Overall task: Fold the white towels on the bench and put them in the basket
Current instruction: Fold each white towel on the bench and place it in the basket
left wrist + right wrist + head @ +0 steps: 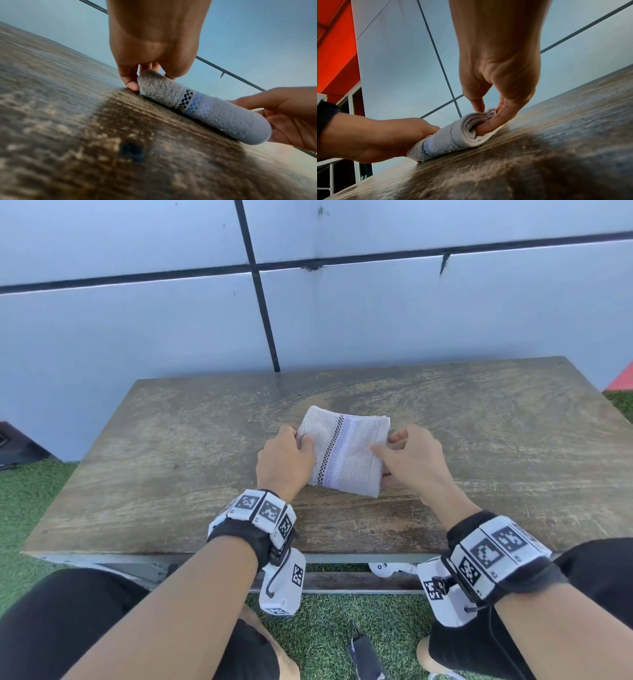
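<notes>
A small white towel (346, 453) with a black checked stripe and a lilac band lies folded into a thick square in the middle of the wooden bench (171, 474). My left hand (291, 453) grips its left edge, thumb on top and fingers curled under the fold (133, 81). My right hand (400, 453) pinches the right edge, with the thumb on top and fingers tucked between the layers (489, 121). The towel (205, 112) rests on the bench. No basket is in view.
A pale panelled wall (342, 320) with dark seams rises right behind the bench. Green artificial turf (325, 621) covers the ground, where a small dark object (363, 655) lies between my knees. A red surface (621, 378) shows at the far right.
</notes>
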Motion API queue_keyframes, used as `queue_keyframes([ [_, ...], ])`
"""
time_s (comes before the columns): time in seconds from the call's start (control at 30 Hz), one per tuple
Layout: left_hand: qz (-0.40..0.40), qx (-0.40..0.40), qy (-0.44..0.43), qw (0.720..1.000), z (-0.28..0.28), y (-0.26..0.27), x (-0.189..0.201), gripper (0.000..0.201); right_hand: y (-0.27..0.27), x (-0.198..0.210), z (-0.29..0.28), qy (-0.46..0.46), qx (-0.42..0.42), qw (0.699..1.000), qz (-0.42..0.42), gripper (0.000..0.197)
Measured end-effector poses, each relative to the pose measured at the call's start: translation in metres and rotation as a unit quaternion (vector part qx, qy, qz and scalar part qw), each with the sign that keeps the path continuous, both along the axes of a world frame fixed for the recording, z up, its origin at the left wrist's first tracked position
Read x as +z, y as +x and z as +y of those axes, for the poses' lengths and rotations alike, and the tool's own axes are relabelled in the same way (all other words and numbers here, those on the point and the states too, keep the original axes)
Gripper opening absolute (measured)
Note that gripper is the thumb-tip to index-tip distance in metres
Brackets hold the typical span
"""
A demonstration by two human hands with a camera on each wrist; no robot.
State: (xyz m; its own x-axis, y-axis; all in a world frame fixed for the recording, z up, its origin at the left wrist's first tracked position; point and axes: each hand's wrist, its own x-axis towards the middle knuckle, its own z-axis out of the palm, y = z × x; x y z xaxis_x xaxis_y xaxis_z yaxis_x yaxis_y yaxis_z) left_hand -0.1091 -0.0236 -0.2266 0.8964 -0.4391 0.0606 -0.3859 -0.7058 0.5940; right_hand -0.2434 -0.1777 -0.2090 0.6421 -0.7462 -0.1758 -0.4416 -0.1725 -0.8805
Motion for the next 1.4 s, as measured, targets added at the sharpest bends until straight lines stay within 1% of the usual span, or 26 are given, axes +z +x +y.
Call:
queue_keyframes([
  [0.1,-0.020,0.002,0.033,0.999,-0.002,-0.002,0.002,0.031,-0.001,-0.001,0.001,0.004,0.014,1.000,0.000,0.027],
  [0.13,-0.029,0.005,0.050,0.998,-0.003,-0.001,0.003,0.031,-0.003,0.001,0.001,0.032,0.026,0.999,-0.001,0.024],
  [0.17,-0.036,0.013,0.064,0.997,-0.004,0.000,0.004,0.030,-0.004,0.004,0.002,0.087,0.048,0.995,-0.008,0.022],
  [0.2,-0.041,0.028,0.073,0.996,-0.004,0.003,0.005,0.029,-0.006,0.008,0.002,0.155,0.080,0.985,-0.014,0.022],
  [0.23,-0.052,0.048,0.081,0.994,-0.003,0.008,0.006,0.028,-0.008,0.013,0.001,0.204,0.112,0.972,-0.013,0.022],
  [0.27,-0.075,0.067,0.090,0.991,-0.002,0.012,0.008,0.027,-0.010,0.015,0.000,0.208,0.128,0.970,-0.001,0.021],
  [0.3,-0.106,0.077,0.096,0.987,0.000,0.013,0.010,0.026,-0.010,0.015,-0.002,0.180,0.117,0.977,0.007,0.020],
  [0.33,-0.139,0.071,0.095,0.983,0.000,0.013,0.012,0.027,-0.009,0.012,-0.007,0.116,0.091,0.989,0.018,0.018],
  [0.37,-0.165,0.044,0.089,0.981,0.000,0.009,0.014,0.029,-0.009,0.008,-0.012,0.033,0.068,0.996,0.037,0.016],
  [0.4,-0.180,0.000,0.085,0.980,-0.001,0.002,0.016,0.034,-0.009,0.004,-0.015,-0.034,0.064,0.996,0.051,0.020],
  [0.43,-0.185,-0.049,0.090,0.977,-0.003,-0.007,0.018,0.043,-0.009,0.002,-0.016,-0.071,0.082,0.992,0.061,0.028],
  [0.47,-0.179,-0.090,0.105,0.974,-0.005,-0.017,0.018,0.052,-0.008,-0.001,-0.016,-0.083,0.110,0.988,0.068,0.038],
  [0.5,-0.165,-0.117,0.126,0.971,-0.006,-0.026,0.017,0.062,-0.008,-0.002,-0.014,-0.081,0.135,0.985,0.069,0.044],
  [0.53,-0.149,-0.132,0.149,0.969,-0.007,-0.032,0.014,0.070,-0.007,-0.004,-0.013,-0.078,0.150,0.984,0.063,0.046],
  [0.6,-0.116,-0.143,0.194,0.964,-0.008,-0.037,0.009,0.077,-0.006,-0.005,-0.011,-0.073,0.165,0.982,0.048,0.042],
  [0.67,-0.090,-0.147,0.201,0.964,-0.006,-0.034,0.009,0.071,-0.005,-0.007,-0.012,-0.064,0.173,0.982,0.042,0.031],
  [0.77,-0.079,-0.153,0.171,0.970,-0.002,-0.031,0.015,0.065,-0.007,-0.008,-0.014,-0.047,0.176,0.982,0.041,0.018],
  [0.9,-0.089,-0.192,0.172,0.962,0.000,-0.031,0.008,0.058,-0.004,-0.011,-0.011,-0.093,0.188,0.977,0.050,0.021],
  [1.0,-0.087,-0.180,0.129,0.971,-0.001,-0.032,0.004,0.053,-0.004,-0.011,-0.009,-0.109,0.199,0.972,0.060,0.020],
  [1.1,-0.077,-0.161,0.084,0.980,-0.005,-0.038,0.003,0.053,-0.005,-0.011,-0.008,-0.112,0.210,0.970,0.058,0.019],
  [1.17,-0.076,-0.175,0.111,0.975,-0.007,-0.041,-0.003,0.054,-0.005,-0.011,-0.008,-0.119,0.212,0.968,0.058,0.021],
  [1.23,-0.108,-0.191,0.172,0.960,-0.007,-0.043,-0.012,0.057,-0.005,-0.012,-0.009,-0.119,0.210,0.969,0.055,0.023],
  [1.3,-0.137,-0.197,0.205,0.949,-0.005,-0.043,-0.017,0.061,-0.006,-0.013,-0.009,-0.112,0.196,0.973,0.047,0.028],
  [1.37,-0.146,-0.203,0.224,0.942,-0.004,-0.042,-0.019,0.066,-0.007,-0.015,-0.009,-0.115,0.169,0.979,0.022,0.033],
  [1.4,-0.136,-0.208,0.234,0.940,-0.004,-0.042,-0.018,0.070,-0.007,-0.016,-0.008,-0.133,0.162,0.978,0.003,0.034],
])
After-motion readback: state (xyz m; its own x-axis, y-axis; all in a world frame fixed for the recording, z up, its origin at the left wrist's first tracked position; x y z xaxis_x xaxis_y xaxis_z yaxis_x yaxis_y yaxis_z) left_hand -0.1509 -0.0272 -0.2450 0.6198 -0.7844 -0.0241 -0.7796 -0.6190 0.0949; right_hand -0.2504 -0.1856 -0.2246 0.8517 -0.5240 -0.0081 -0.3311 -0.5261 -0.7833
